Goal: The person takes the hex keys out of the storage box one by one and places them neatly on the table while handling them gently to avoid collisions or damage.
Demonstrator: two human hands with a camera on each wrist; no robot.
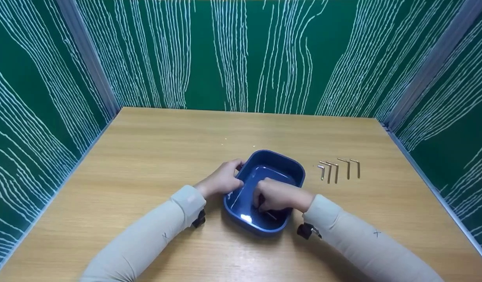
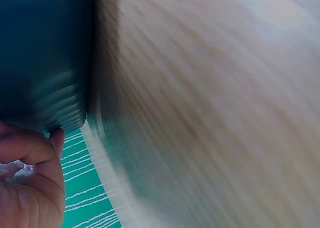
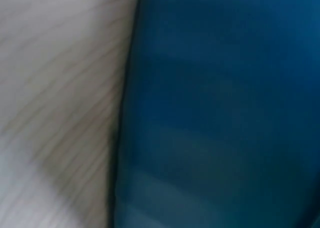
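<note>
A deep blue rectangular basin point(image 1: 258, 228) with rounded corners stands on the wooden table. My left hand point(image 1: 224, 178) grips its left rim, with the thumb over the inner side; in the left wrist view the fingers point(image 2: 30, 148) lie against the outer wall. Reaching over the right side, my right hand point(image 1: 276, 194) is down inside the basin with curled fingers. A thin metal hex key point(image 1: 271, 216) shows at those fingertips, seemingly pinched; the rest of it is hidden by the hand. The right wrist view shows only the blurred outer wall of the basin point(image 3: 215, 108).
Several L-shaped hex keys point(image 1: 336, 173) lie in a row on the table point(image 1: 166, 145), right of the basin. Small pale specks lie beyond the basin. Green walls point(image 1: 264, 58) with white wavy lines surround the table's back and sides.
</note>
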